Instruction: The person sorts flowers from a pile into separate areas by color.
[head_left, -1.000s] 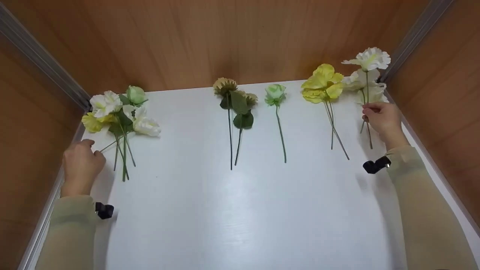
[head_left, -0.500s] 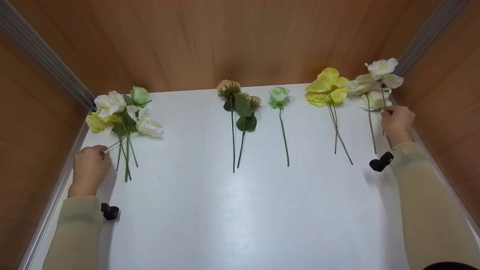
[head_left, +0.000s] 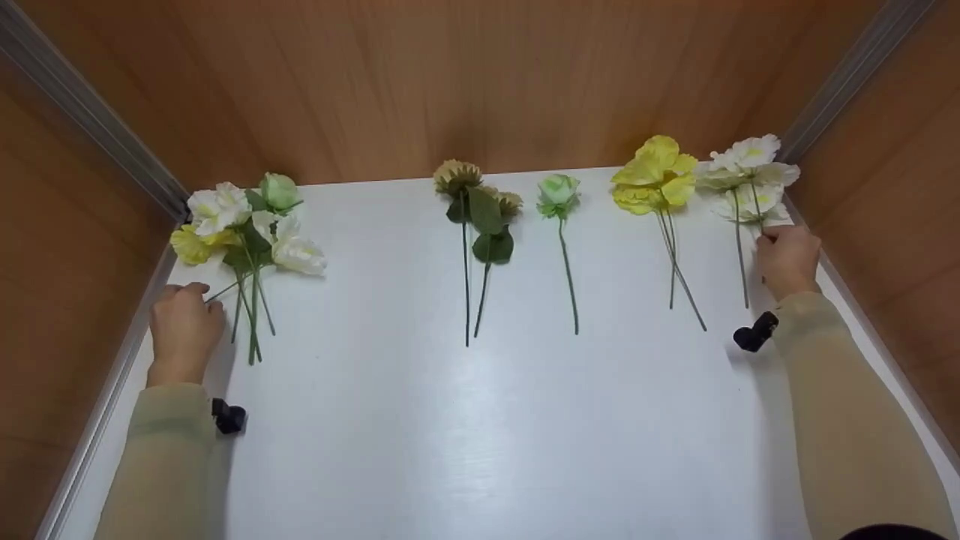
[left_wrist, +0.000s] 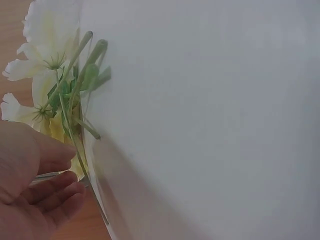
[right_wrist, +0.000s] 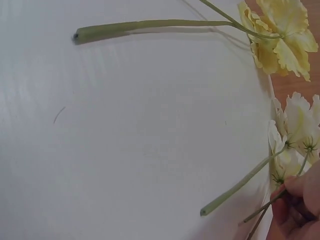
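At the far right in the head view, my right hand (head_left: pixel 789 259) pinches the stem of a white flower (head_left: pixel 752 152). That bloom lies over other white flowers (head_left: pixel 754 204); in the right wrist view, thumb and fingertips (right_wrist: pixel 295 186) meet on the stem. On the left, my left hand (head_left: pixel 184 330) is beside a slanting stem (head_left: pixel 223 291) of a mixed bunch: white flowers (head_left: pixel 219 208), a yellow flower (head_left: pixel 191 245) and a green rose (head_left: pixel 280 192). The left wrist view shows a gap between thumb and fingers (left_wrist: pixel 65 200), with the stem just past their tips.
Along the back edge of the white table (head_left: pixel 390 420) lie two beige flowers (head_left: pixel 457 178) with dark leaves, a single green rose (head_left: pixel 558 195), and yellow flowers (head_left: pixel 654 176) with crossed stems. Wooden panels (head_left: pixel 465 82) stand at the back and both sides.
My right hand has shifted right and lowered the white flower onto the other white ones. My left hand stays by the bunch, its thumb and fingers now apart beside the stem.
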